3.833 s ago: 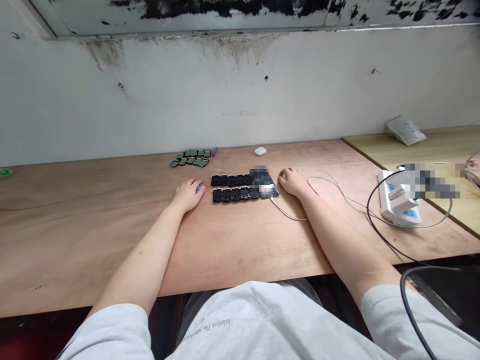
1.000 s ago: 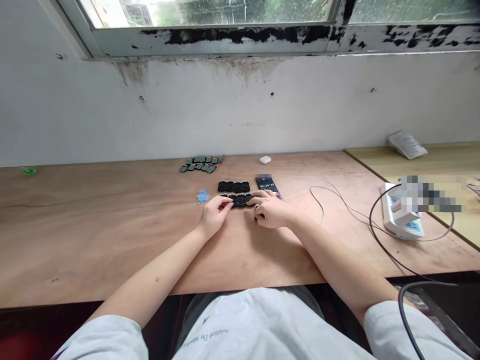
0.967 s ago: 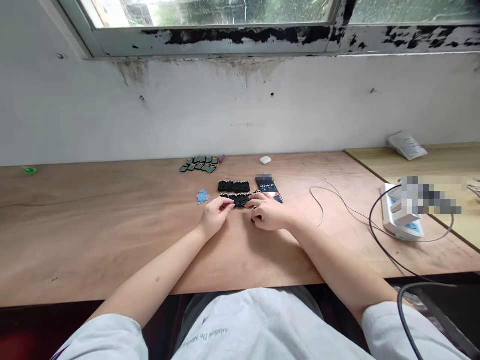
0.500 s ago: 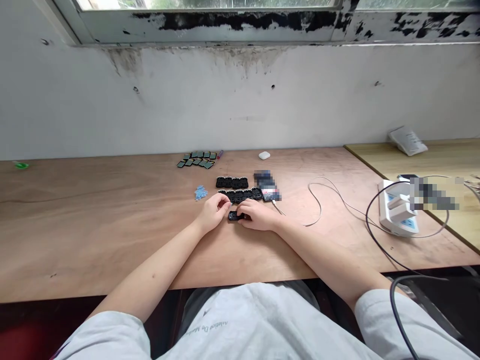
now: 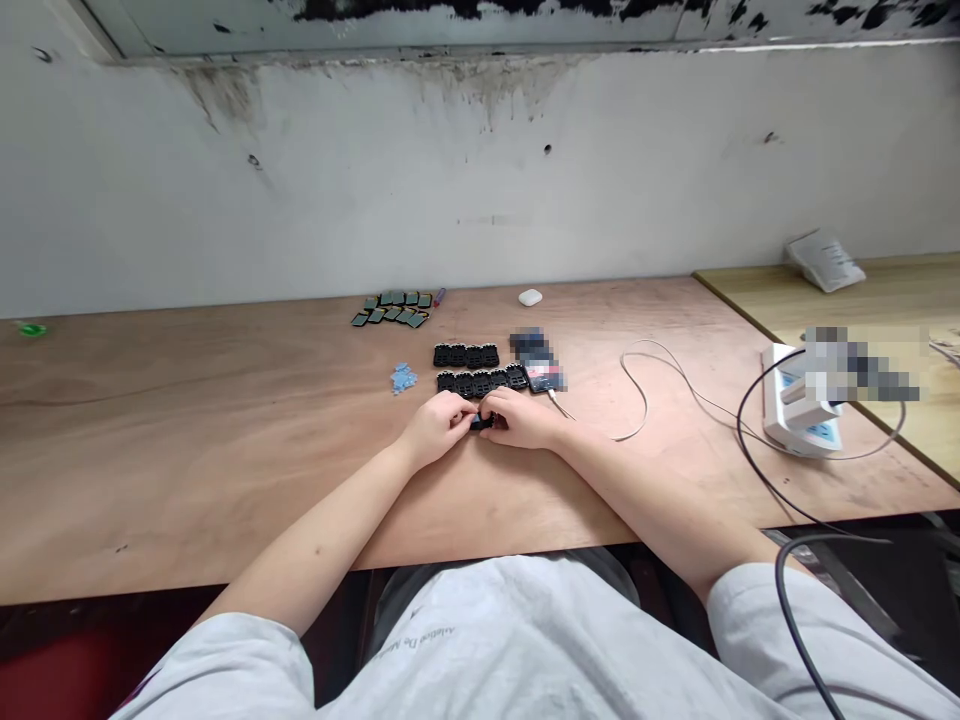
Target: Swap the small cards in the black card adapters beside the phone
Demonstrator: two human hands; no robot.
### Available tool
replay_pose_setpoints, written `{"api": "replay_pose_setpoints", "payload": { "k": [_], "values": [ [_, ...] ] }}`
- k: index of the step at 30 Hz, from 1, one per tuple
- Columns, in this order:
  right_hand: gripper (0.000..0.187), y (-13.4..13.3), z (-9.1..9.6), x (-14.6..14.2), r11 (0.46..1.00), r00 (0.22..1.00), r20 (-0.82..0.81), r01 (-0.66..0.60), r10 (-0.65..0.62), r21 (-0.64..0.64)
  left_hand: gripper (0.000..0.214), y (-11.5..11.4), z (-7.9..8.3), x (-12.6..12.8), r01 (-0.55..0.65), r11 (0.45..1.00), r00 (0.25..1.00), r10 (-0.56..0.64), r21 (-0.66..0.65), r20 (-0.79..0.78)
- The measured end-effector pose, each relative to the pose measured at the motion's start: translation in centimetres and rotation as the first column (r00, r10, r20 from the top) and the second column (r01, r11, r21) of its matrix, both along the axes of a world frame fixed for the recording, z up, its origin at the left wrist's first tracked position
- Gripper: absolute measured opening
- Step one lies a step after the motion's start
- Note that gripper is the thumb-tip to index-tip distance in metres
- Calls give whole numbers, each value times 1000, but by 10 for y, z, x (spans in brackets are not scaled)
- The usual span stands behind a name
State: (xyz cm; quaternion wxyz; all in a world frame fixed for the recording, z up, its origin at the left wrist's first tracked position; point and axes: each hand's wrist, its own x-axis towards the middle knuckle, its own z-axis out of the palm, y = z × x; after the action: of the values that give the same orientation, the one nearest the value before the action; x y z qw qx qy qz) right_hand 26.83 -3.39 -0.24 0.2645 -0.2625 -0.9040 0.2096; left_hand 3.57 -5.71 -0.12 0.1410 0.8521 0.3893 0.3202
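My right hand point(image 5: 519, 418) has closed fingers around a small black plastic housing point(image 5: 481, 424), mostly hidden between the two hands. My left hand point(image 5: 441, 428) is pinched at the housing's left end, with a bit of light blue at its fingertips. Just beyond the hands lies a row of similar black housings point(image 5: 480, 383), and behind it a second row point(image 5: 465, 355). To the left of the rows is a small heap of light-blue pieces point(image 5: 403, 378). Several greenish square display-like modules point(image 5: 394, 308) lie farther back.
A phone point(image 5: 544, 375), partly pixelated, lies right of the rows with a white cable point(image 5: 641, 400) plugged in. A white power strip point(image 5: 801, 400) stands at right with black cables. A white earbud-like case point(image 5: 530, 297) and a small purple-red tool point(image 5: 439, 297) lie near the wall.
My left hand has moved right and come up against the black housing, bringing the light-blue bit to it. My right hand stays on the housing. The view has tilted slightly down.
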Motion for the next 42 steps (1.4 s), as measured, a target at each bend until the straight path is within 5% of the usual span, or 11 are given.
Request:
{"api": "replay_pose_setpoints", "payload": {
  "k": [25, 42],
  "values": [
    [20, -1, 0, 1, 997, 999, 18, 42, -40, -69, 25, 0, 5, -9, 166, 969, 940, -100, 181, -325],
    [15, 1, 2, 2, 998, 999, 44, 33, -31, -47, 21, 6, 9, -17, 211, 962, 948, -159, 172, -275]
  ]
}}
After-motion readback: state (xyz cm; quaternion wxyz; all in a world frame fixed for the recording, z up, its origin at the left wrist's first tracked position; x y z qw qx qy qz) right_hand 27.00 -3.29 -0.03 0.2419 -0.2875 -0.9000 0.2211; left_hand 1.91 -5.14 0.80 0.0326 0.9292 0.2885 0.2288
